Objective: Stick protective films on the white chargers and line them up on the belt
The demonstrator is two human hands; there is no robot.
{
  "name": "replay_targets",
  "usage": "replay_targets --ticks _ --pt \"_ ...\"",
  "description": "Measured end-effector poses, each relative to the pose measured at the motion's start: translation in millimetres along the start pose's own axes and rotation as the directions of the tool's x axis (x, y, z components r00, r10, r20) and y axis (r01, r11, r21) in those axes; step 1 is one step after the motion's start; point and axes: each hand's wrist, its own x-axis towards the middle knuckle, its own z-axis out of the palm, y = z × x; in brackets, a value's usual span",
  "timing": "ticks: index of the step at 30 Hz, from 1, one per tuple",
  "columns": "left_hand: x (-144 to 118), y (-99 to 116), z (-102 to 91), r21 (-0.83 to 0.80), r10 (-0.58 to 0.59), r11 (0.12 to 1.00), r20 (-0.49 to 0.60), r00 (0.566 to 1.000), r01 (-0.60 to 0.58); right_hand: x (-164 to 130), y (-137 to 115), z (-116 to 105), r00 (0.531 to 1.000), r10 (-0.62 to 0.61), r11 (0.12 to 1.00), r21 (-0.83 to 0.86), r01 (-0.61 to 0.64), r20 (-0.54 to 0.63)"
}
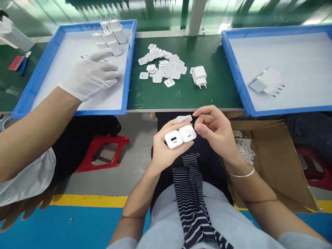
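Two white charger plugs [181, 136], side by side with their port faces up, are gripped in my left hand [164, 143]. One face has a wide dark slot and a small slot, the other a single small slot. Another white piece [183, 119] shows behind my left fingers; its kind is hard to tell. Just right of the chargers hovers my right hand [214, 129], its fingers bent and apart, with nothing visible in them. On the green bench [160, 98] ahead lie a heap of small white slotted plates [166, 65] and a two-pin charger [199, 76].
At left a co-worker's gloved hand [90, 74] reaches over a blue-rimmed tray [125, 93] with several chargers standing in it. Another blue-rimmed tray [233, 74] at right holds white chargers [268, 81]. A cardboard box [275, 155] stands below, a red stool [103, 154] at left.
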Motion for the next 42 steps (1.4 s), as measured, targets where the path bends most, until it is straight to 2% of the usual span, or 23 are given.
replay_targets --ticks 5,10,14,17,20,23,26,31,42 --pt "-2 2 -4.1 0.009 -0.028 1.000 0.032 0.999 0.028 16 -5 -4 1.000 -0.021 0.998 -0.064 0.020 -0.006" --pt "-3 4 -7.3 -0.085 -0.091 0.991 0.085 0.992 0.098 20 1 -3 0.999 -0.013 0.998 -0.063 0.010 -0.043" --pt "-1 1 -6.1 -0.050 -0.104 0.993 0.005 0.995 0.104 16 0 -8 0.989 -0.058 0.989 -0.141 0.039 -0.133" --pt "1 -5 -3.7 0.102 0.017 0.995 -0.090 0.996 -0.008 8 -10 -10 0.984 -0.059 0.992 -0.118 0.039 -0.168" --pt "4 -9 -0.8 0.228 0.188 0.960 -0.089 0.978 -0.164 -1 -22 -3 0.996 0.015 1.000 -0.009 -0.016 -0.083" --pt "6 -11 1.9 0.281 0.265 0.929 -0.048 0.963 -0.242 -4 -27 8 0.994 0.106 0.990 0.097 -0.107 0.014" --pt "6 -11 3.7 0.313 0.273 0.916 -0.029 0.961 -0.251 -1 -27 15 0.984 0.159 0.970 0.172 -0.172 0.085" --pt "4 -7 3.7 0.325 0.264 0.913 -0.016 0.964 -0.245 4 -23 16 0.978 0.176 0.954 0.227 -0.198 0.112" --pt "2 -4 3.6 0.353 0.251 0.905 0.007 0.968 -0.238 4 -22 13 0.967 0.194 0.963 0.155 -0.220 0.165"
